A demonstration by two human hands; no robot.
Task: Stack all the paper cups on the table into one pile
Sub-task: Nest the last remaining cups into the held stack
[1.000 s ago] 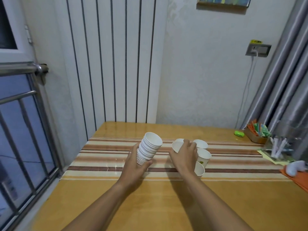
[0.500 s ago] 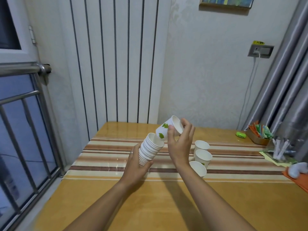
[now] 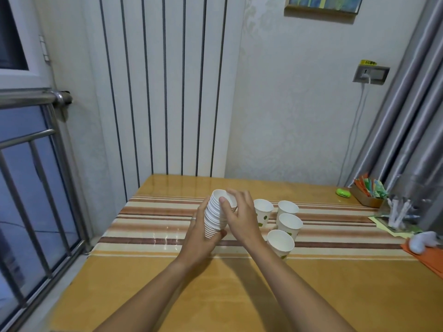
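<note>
Paper stack sits clasped in our left hand, tilted, while our right hand presses its top cup home. Next we reach right for four loose cups beside it.

No readable text anywhere. Small yellow sticker above the grey wall socket plate has dark characters, too blurred to make out. White paper cups on the striped surface carry green leaf marks only, no lettering visible. Small green oval object near the far right edge: no label legible. Framed picture at the top: no writing visible.
</note>
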